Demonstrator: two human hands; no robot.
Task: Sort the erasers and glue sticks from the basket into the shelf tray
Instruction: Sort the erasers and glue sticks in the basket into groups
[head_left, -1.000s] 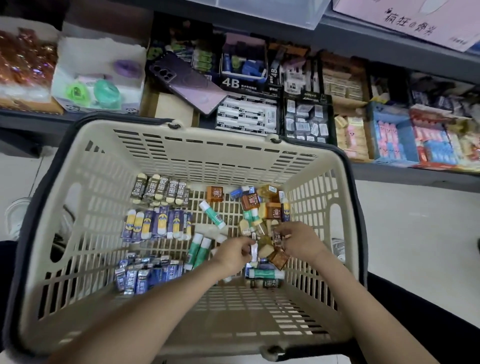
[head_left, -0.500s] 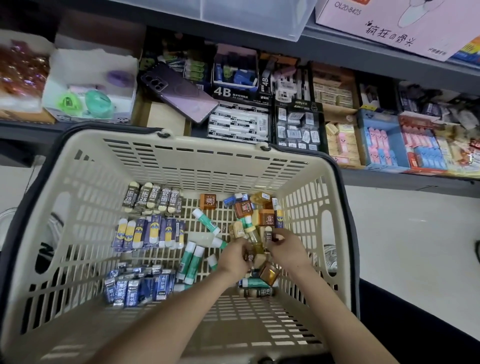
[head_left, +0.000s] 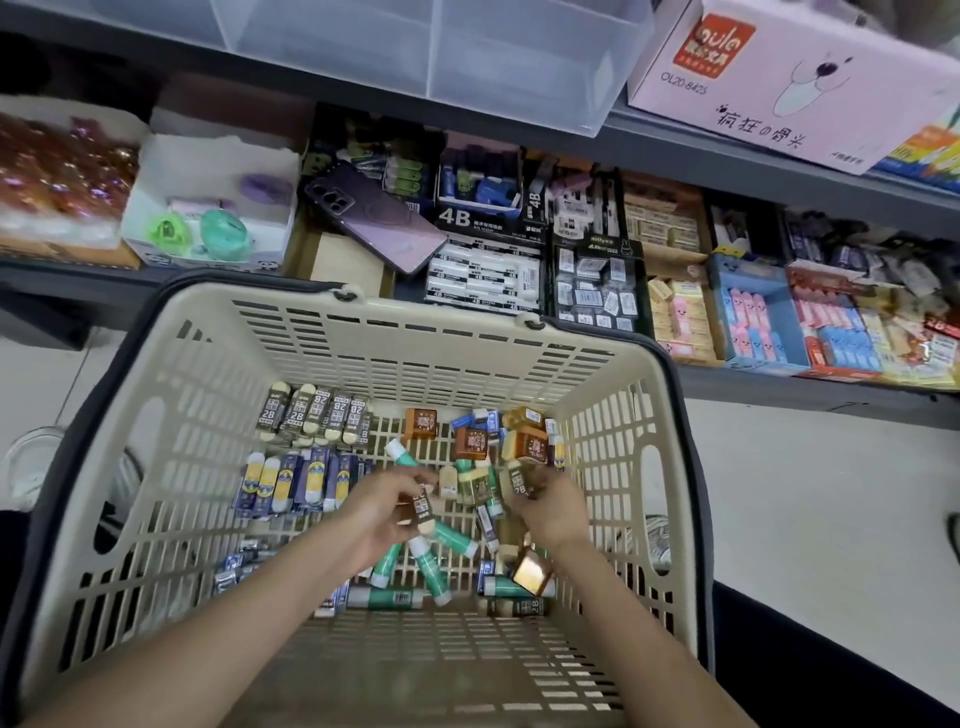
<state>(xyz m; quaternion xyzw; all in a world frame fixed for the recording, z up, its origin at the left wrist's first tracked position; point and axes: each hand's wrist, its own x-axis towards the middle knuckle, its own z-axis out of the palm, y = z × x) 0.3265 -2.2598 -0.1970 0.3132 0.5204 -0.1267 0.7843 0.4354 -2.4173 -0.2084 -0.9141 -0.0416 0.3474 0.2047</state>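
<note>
Hands drawn apart now. My left hand (head_left: 385, 513) pinches a brown-sleeved eraser (head_left: 423, 512), long axis toward me; right hand (head_left: 550, 512) grip unclear; shelf tray (head_left: 345, 262) ahead.

Beyond my left hand (head_left: 387, 514), dark-sleeved erasers (head_left: 311, 415) read "2B". Farther ahead, the black shelf box (head_left: 470, 218) reads "4B". Above and right of my right hand (head_left: 550, 512), the pink carton (head_left: 779, 78) reads "OL20-8425".
</note>
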